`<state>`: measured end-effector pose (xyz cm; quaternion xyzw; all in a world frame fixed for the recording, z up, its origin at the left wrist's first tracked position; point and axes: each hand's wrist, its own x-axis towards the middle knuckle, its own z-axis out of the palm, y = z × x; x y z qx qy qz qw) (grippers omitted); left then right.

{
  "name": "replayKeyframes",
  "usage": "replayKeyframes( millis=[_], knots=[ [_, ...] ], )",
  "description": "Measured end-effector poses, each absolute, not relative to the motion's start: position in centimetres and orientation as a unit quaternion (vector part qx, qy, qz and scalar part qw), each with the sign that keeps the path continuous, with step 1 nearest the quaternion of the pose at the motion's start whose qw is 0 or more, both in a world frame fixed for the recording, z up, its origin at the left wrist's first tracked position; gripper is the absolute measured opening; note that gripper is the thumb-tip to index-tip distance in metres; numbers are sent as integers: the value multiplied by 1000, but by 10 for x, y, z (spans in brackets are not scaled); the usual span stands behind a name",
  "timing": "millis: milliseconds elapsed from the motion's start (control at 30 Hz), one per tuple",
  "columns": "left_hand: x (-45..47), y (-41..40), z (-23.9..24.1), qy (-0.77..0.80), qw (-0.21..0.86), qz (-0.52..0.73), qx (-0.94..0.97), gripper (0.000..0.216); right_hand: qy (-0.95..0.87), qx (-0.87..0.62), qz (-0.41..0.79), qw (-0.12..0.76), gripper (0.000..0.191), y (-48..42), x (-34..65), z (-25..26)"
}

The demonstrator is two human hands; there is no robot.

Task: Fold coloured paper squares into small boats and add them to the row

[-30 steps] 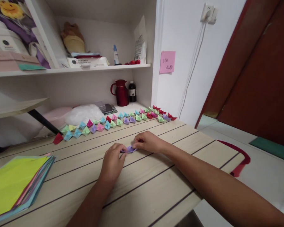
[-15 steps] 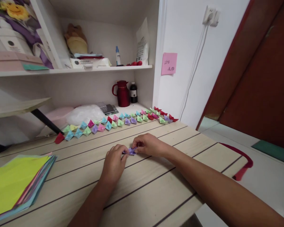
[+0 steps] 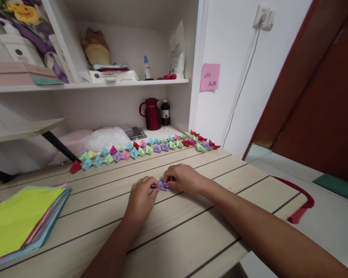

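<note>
A small piece of folded purple paper (image 3: 163,186) lies low over the middle of the table, pinched between both hands. My left hand (image 3: 142,196) grips its left end between thumb and fingers. At the right end, my right hand (image 3: 183,179) is closed on the paper with thumb and forefinger. The fingertips cover both ends, so the full folded shape is hidden. Beyond the hands, folded paper boats (image 3: 134,153) in several colours stand in rows along the back of the table.
A stack of coloured paper (image 3: 20,220), yellow on top, lies at the table's left. Behind the boats are a plastic bag (image 3: 107,139), a red jug (image 3: 152,114) and a dark bottle (image 3: 165,113). A red chair edge (image 3: 304,204) shows past the table's right corner.
The view has shifted slightly, so everything sits a little further right. Both hands keep hold of the purple paper, with the right fingers moved slightly on it.
</note>
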<state>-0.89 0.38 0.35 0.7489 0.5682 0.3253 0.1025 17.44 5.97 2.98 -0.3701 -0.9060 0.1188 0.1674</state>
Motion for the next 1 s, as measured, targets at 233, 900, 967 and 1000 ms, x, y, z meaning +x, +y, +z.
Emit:
replayKeyframes(
  millis=[233, 900, 967, 1000],
  knots=[
    [-9, 5, 1, 569, 111, 341, 740, 11, -911, -369, 106, 153, 11, 59, 172, 29],
    [-11, 8, -3, 563, 100, 327, 752, 16, -923, -343, 71, 158, 13, 64, 162, 26],
    [-11, 8, -3, 562, 97, 325, 754, 16, -928, -336, 53, 154, 12, 63, 161, 29],
    [-11, 8, -3, 562, 94, 323, 756, 15, -930, -333, 43, 151, 11, 63, 161, 29]
  ],
)
